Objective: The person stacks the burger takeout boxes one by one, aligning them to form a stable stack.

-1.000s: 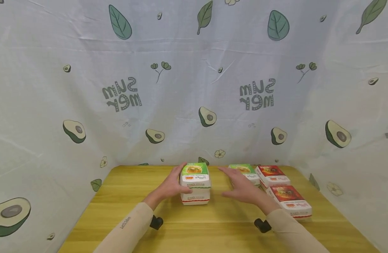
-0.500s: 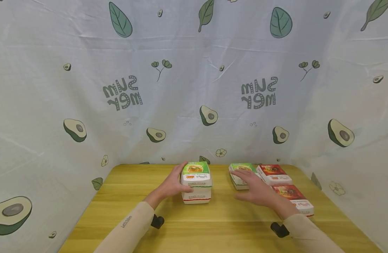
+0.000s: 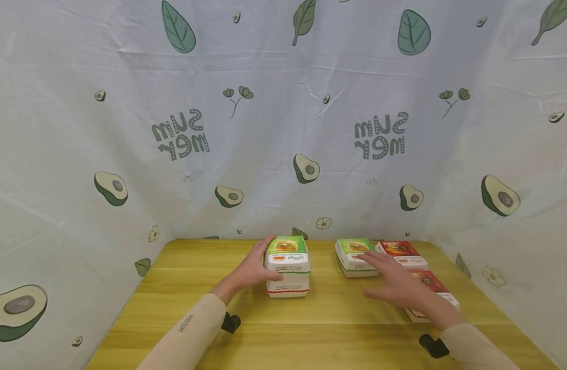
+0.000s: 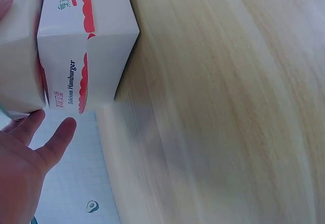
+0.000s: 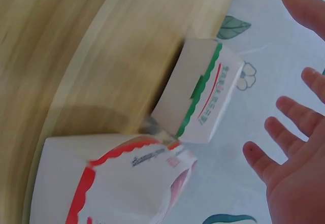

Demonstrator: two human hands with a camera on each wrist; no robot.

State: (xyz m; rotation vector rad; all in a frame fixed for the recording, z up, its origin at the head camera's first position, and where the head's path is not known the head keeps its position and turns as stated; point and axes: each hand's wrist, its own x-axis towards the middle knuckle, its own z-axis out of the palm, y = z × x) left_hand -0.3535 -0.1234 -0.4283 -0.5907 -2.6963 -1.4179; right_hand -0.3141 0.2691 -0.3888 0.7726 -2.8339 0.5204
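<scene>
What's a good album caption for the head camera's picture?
Left hand gripping a green-topped burger box on a red-trimmed box, open right hand hovering near three more boxes.

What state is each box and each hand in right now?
Upper green box: closed, stacked on the lower box.
Lower box: upright on the table, its top covered.
Loose green box: closed, upright.
Rear red box: closed, upright.
Front red box: closed, partly hidden by the right arm.
Left hand: holding the upper green box.
Right hand: open, holding nothing.
</scene>
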